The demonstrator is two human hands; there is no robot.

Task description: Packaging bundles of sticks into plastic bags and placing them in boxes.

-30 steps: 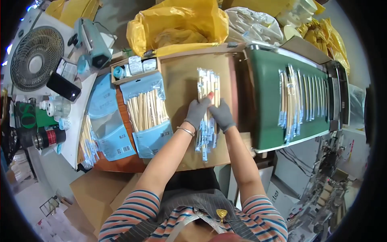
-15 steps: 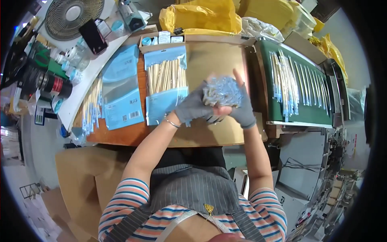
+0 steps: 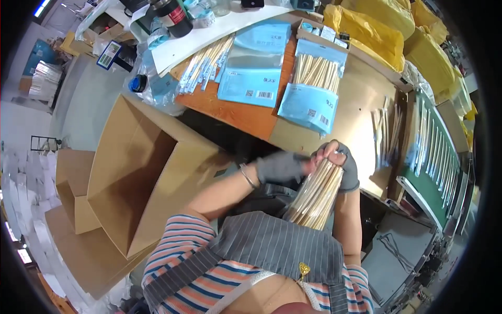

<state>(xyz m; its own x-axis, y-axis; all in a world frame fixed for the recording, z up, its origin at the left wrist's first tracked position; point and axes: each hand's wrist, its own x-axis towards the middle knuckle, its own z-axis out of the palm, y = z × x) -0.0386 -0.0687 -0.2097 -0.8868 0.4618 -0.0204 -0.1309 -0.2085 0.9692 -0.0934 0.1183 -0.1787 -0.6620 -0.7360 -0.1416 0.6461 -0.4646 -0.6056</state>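
My right hand [image 3: 345, 168], in a grey fingerless glove, closes around the upper end of a bundle of individually wrapped wooden sticks [image 3: 315, 200]. The bundle tilts down toward my striped apron, its pale sticks showing through clear wrappers. My left hand [image 3: 285, 167], gloved the same way, is beside the bundle's top, close to my right fingers. Motion smears its fingertips, so whether they grip the bundle cannot be made out.
On the table are a stick-filled blue pouch [image 3: 308, 107], flat blue pouches [image 3: 247, 89] and loose wrapped sticks [image 3: 206, 65]. More sticks [image 3: 386, 133] lie near the green conveyor belt [image 3: 418, 180], which carries a row of them. An open cardboard box [image 3: 167, 183] stands at left.
My view has swung left, showing the cardboard box. The bundle, earlier seen end-on between both hands above the table, is now tilted near my apron in my right hand.
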